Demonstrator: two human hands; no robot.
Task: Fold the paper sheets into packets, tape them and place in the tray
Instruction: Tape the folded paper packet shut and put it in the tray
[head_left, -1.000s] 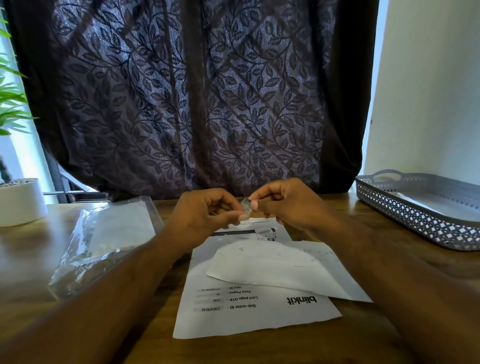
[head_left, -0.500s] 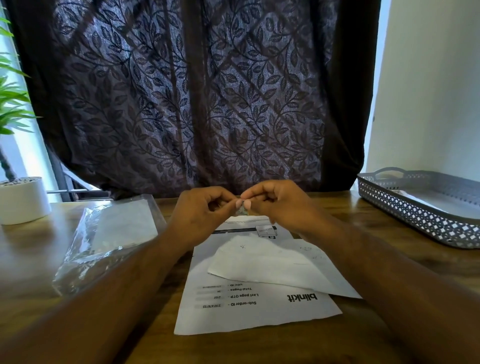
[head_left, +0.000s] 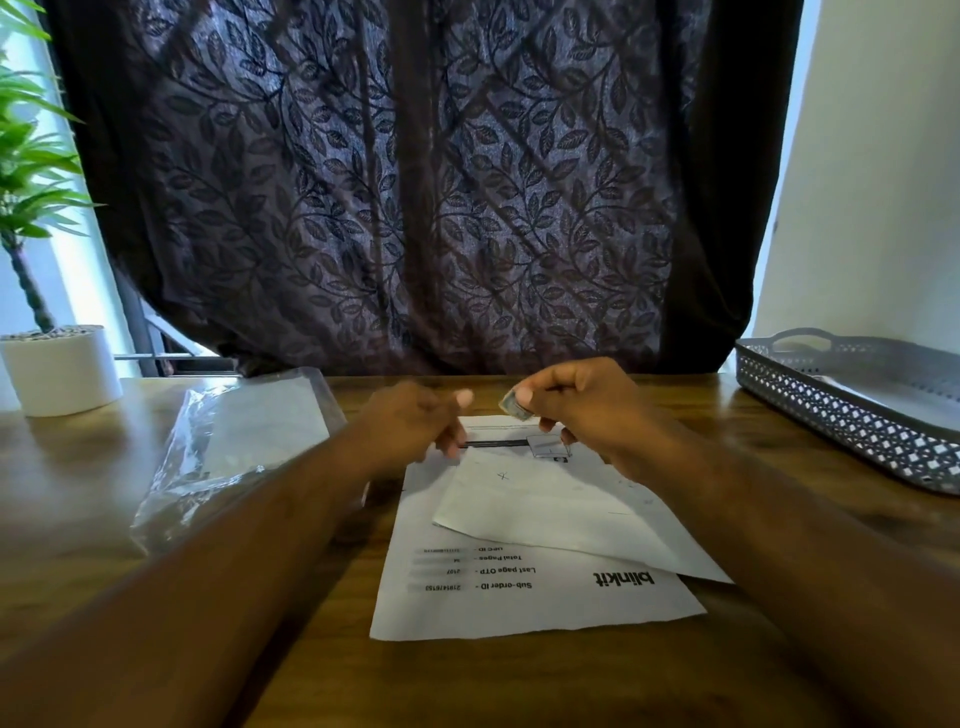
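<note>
Within right grip (head_left: 582, 410), small packet (head_left: 511, 404).

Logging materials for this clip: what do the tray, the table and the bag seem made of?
Tray: likely moulded plastic, matte grey; its walls are a fine diamond lattice. Table: wood or wood veneer, brown grain with soft sheen. Bag: thin clear plastic film, glossy and crinkled.

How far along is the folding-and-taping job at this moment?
Done: nothing certain; what is in the tray is unclear. In hand: the right hand pinches a small greyish item, too small to identify; the left hand is blurred. Left: the printed sheet and the upper sheet lie on the table, not yet packets, so folding, taping and traying remain.
</note>
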